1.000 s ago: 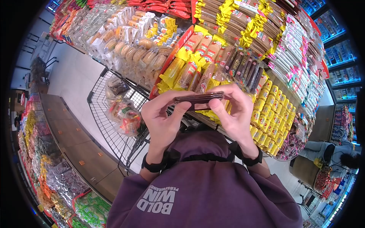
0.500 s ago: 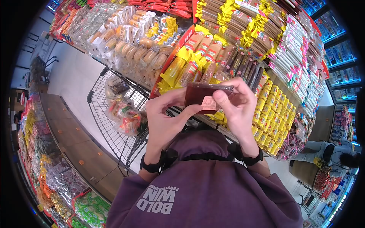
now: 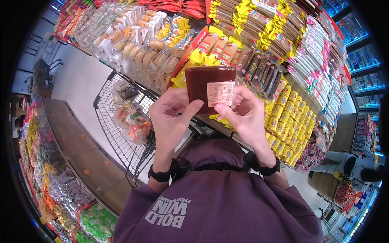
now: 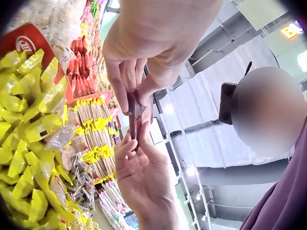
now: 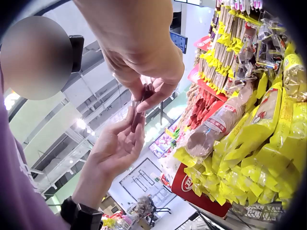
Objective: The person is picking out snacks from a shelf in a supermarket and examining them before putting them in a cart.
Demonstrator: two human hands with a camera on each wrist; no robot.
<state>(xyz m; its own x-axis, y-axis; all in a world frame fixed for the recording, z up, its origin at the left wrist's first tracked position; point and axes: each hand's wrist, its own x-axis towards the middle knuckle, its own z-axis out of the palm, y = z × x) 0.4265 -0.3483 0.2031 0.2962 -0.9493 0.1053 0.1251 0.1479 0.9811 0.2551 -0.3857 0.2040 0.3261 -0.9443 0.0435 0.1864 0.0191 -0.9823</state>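
Both my hands hold up a flat, dark red-brown square pack (image 3: 199,86) in clear wrapping, with a white printed label (image 3: 220,94) on its lower right. My left hand (image 3: 168,117) pinches the left edge, thumb on the near face and fingers behind. At the lower right corner, my right hand (image 3: 247,117) grips it with the thumb just under the label. Seen edge-on in the left wrist view, the pack (image 4: 134,117) is thin. Yellow-wrapped sausages (image 3: 180,81) and a bundle of dark sausages (image 3: 259,71) lie on the display behind it.
A wire shopping cart (image 3: 106,107) with bagged goods (image 3: 135,125) stands at my left. Stacked yellow cans (image 3: 289,121) are to the right, packaged breads (image 3: 148,54) at the upper left. A wooden ledge (image 3: 77,141) runs down the left; another person (image 3: 356,164) is at far right.
The pack has tilted up from edge-on to show its labelled face to the head camera. My right hand has shifted its grip to the lower right corner; my left hand stays at the left side.
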